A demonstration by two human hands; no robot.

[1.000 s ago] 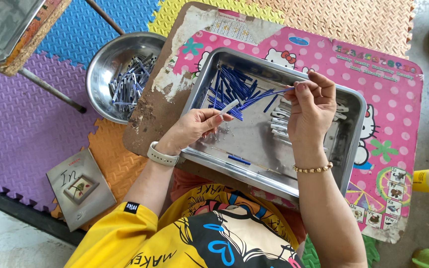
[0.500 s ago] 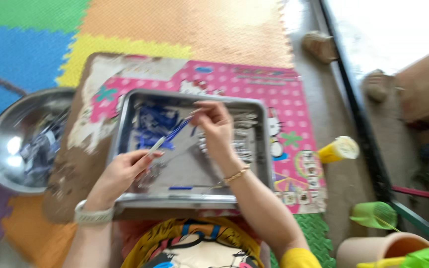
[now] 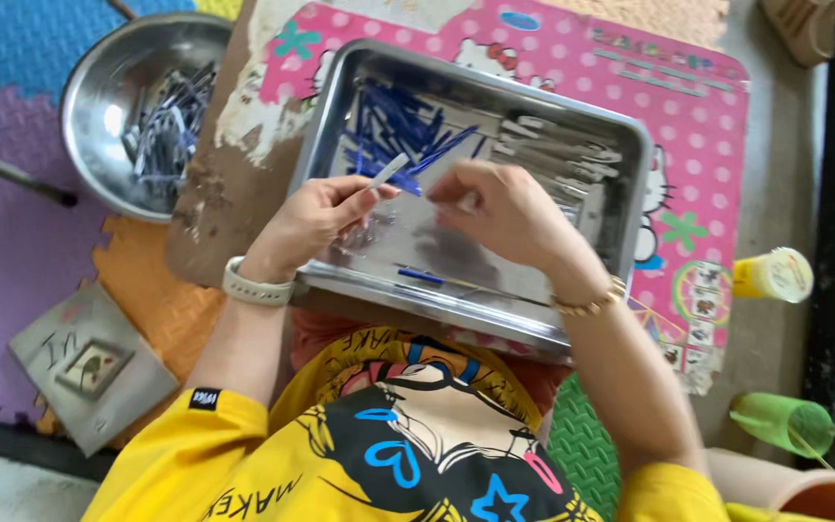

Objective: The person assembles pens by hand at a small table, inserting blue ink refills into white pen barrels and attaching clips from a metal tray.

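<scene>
Pinching a slim pale strip (image 3: 389, 169) between thumb and forefinger, the left hand (image 3: 316, 217) is holding it angled up over the near half of the steel tray (image 3: 630, 184), fingers closed on its lower end, the upper end jutting free toward the heap of blue sticks (image 3: 403, 130). The right hand (image 3: 500, 208) is hovering just beside it, fingers curled loosely inward with the tips pointing at the strip; whether it is gripping anything is not clear, since the fingertips are turned away and slightly blurred. As a judgement, the work is looking like fitting or sorting small pieces one at a time, so it is paying to keep the strip steady at its end, bring the two hands together over the tray so a dropped piece is landing inside, and keep the sleeve clear of the heaps. A pile of grey-white pieces (image 3: 558, 150) is lying in the tray's far right part; one blue stick (image 3: 420, 275) is lying alone near the front rim. The tray is sitting on a pink patterned board (image 3: 698, 126); a round steel bowl (image 3: 99, 106) holding more pieces is standing to the left on foam mats (image 3: 12, 222).
</scene>
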